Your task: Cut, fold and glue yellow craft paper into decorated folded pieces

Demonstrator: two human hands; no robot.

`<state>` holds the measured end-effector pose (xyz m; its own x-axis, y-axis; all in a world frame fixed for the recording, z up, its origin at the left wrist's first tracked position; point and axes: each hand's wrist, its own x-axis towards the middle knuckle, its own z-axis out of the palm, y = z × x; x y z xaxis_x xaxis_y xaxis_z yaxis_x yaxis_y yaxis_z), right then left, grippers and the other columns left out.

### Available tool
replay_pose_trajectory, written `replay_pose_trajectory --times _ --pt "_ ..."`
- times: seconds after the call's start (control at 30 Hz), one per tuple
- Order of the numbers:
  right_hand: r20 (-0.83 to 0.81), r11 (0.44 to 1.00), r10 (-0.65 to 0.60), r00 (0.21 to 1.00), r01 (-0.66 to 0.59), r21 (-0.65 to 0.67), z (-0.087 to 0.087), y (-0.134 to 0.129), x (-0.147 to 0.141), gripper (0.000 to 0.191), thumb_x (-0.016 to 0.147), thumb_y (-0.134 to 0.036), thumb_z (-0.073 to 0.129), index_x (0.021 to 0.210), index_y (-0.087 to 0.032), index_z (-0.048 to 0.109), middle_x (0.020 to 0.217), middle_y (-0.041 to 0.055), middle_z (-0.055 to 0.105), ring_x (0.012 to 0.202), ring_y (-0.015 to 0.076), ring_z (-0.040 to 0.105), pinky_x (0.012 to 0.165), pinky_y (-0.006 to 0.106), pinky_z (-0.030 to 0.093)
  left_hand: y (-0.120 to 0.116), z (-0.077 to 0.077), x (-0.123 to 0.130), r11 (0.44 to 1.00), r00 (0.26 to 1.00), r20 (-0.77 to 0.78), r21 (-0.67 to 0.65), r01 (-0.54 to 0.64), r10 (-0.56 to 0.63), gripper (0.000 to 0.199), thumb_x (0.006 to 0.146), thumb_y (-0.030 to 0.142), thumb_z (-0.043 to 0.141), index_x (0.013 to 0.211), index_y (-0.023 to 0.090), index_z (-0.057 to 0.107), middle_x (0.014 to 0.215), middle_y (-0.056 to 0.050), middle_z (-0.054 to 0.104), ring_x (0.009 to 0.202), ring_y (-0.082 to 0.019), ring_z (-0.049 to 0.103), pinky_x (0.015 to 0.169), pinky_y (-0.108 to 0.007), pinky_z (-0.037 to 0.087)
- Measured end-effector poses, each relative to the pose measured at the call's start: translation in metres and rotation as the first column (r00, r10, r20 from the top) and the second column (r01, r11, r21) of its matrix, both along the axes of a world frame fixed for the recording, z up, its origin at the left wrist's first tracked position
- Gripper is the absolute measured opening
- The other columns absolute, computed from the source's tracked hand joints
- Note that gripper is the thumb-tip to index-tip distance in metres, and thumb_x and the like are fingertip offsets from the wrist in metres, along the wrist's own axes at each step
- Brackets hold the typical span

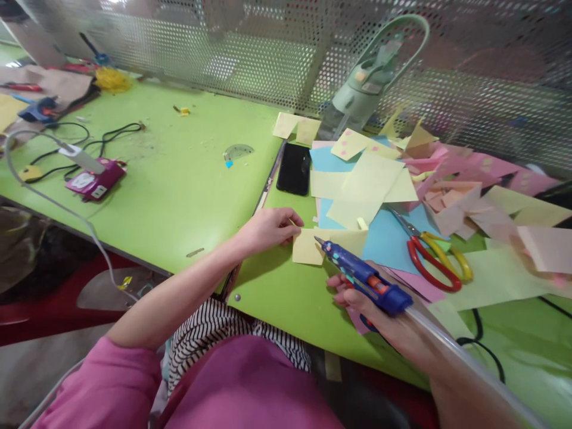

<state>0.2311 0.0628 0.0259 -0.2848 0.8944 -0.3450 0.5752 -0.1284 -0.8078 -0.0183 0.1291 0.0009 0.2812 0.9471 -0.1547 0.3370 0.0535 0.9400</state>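
Observation:
My right hand (357, 301) is wrapped round a blue glue gun (369, 277) with a long clear glue stick out of its back end. The gun's nozzle points left, over a small pale yellow paper piece (307, 247). At that piece's upper left corner, my left hand (271, 229) rests with curled fingers, its fingertips pinched at the paper edge. A folded yellow strip (346, 238) lies against the piece on the right, partly behind the gun.
Black phone (294, 169) beyond my left hand. Red and yellow scissors (431, 256), loose yellow sheets (366, 187), blue paper and pink folded pieces lie at right. A green-lidded bottle (357, 95) stands behind. Purple power socket (96, 179) with cables at left; protractor (239, 152) nearer the middle.

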Motion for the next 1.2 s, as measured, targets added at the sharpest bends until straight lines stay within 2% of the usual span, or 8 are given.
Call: replay_pose_trajectory --times 0.17,0.27,0.5,0.67,0.8,0.9,1.03,1.2 --pt "-0.014 1.0 0.014 1.0 -0.014 0.003 -0.001 0.001 -0.003 0.037 0.08 -0.06 0.065 0.098 -0.028 0.061 0.087 0.0049 0.073 0.068 0.0219 0.07 0.04 0.026 0.048 -0.001 0.001 -0.001 0.999 1.0 0.001 -0.044 0.009 -0.009 0.017 0.082 0.021 0.067 0.098 0.016 0.063 0.074 -0.001 0.071 0.057 -0.012 0.064 0.063 -0.028 0.05" --pt "-0.042 1.0 0.001 0.999 -0.001 -0.017 -0.004 -0.001 -0.003 0.041 0.08 -0.062 0.065 0.099 -0.026 0.06 0.081 0.0039 0.07 0.062 0.0195 0.066 0.041 0.026 0.048 -0.002 0.0 -0.001 0.997 0.998 0.052 -0.069 0.042 -0.039 0.024 0.079 0.016 0.069 0.101 0.015 0.06 0.071 0.0 0.07 0.06 -0.013 0.065 0.062 -0.026 0.049" --pt "-0.087 0.996 -0.085 0.993 0.084 -0.024 -0.002 -0.005 -0.01 0.05 0.077 -0.069 0.063 0.096 -0.023 0.062 0.072 0.0021 0.064 0.051 0.0136 0.056 0.038 0.024 0.044 0.0 -0.005 -0.001 0.999 0.994 0.098 -0.002 0.046 -0.046 0.029 0.079 0.013 0.067 0.105 0.017 0.053 0.071 0.004 0.067 0.065 -0.011 0.063 0.065 -0.025 0.047" --pt "-0.17 0.978 -0.196 0.966 0.205 0.036 0.01 -0.008 -0.022 0.05 0.073 -0.071 0.067 0.09 -0.024 0.065 0.072 0.0035 0.063 0.065 0.0186 0.063 0.042 0.024 0.045 -0.001 0.002 -0.004 0.996 0.997 -0.035 -0.052 0.067 -0.069 0.046 0.079 0.024 0.073 0.119 0.016 0.053 0.078 0.001 0.07 0.07 -0.014 0.064 0.068 -0.027 0.046" --pt "-0.189 0.97 -0.228 0.955 0.239 0.037 0.011 -0.01 -0.022 0.049 0.072 -0.069 0.069 0.091 -0.024 0.066 0.071 0.0029 0.062 0.069 0.0191 0.063 0.05 0.026 0.05 -0.003 0.008 -0.004 0.989 0.977 -0.152 -0.042 0.142 -0.147 0.062 0.076 0.027 0.077 0.13 0.016 0.049 0.081 0.0 0.071 0.075 -0.017 0.065 0.069 -0.028 0.045" --pt "-0.2 0.972 -0.222 0.954 0.232 0.028 0.007 -0.01 -0.018 0.049 0.073 -0.069 0.069 0.093 -0.024 0.065 0.073 0.0026 0.063 0.071 0.0189 0.063 0.053 0.026 0.051 -0.004 0.009 -0.004 0.986 0.971 -0.17 -0.034 0.166 -0.169 0.062 0.077 0.019 0.073 0.134 0.016 0.048 0.079 0.002 0.07 0.074 -0.015 0.064 0.071 -0.028 0.044" --pt "-0.196 0.97 -0.227 0.954 0.239 0.042 0.003 -0.009 -0.015 0.048 0.075 -0.068 0.067 0.092 -0.024 0.066 0.075 0.0022 0.065 0.071 0.0178 0.064 0.063 0.028 0.054 -0.004 0.005 -0.004 0.987 0.984 -0.088 -0.026 0.156 -0.157 0.063 0.077 0.014 0.07 0.134 0.016 0.046 0.075 0.004 0.067 0.071 -0.014 0.061 0.067 -0.027 0.042" --pt "-0.175 0.974 -0.206 0.963 0.219 0.057 0.007 -0.01 -0.017 0.046 0.075 -0.067 0.068 0.092 -0.024 0.066 0.073 0.0018 0.066 0.062 0.0169 0.063 0.046 0.025 0.048 -0.001 -0.001 -0.005 0.99 0.991 0.006 -0.053 0.134 -0.134 0.051 0.077 0.015 0.07 0.124 0.017 0.05 0.071 0.006 0.063 0.061 -0.011 0.055 0.059 -0.024 0.038"
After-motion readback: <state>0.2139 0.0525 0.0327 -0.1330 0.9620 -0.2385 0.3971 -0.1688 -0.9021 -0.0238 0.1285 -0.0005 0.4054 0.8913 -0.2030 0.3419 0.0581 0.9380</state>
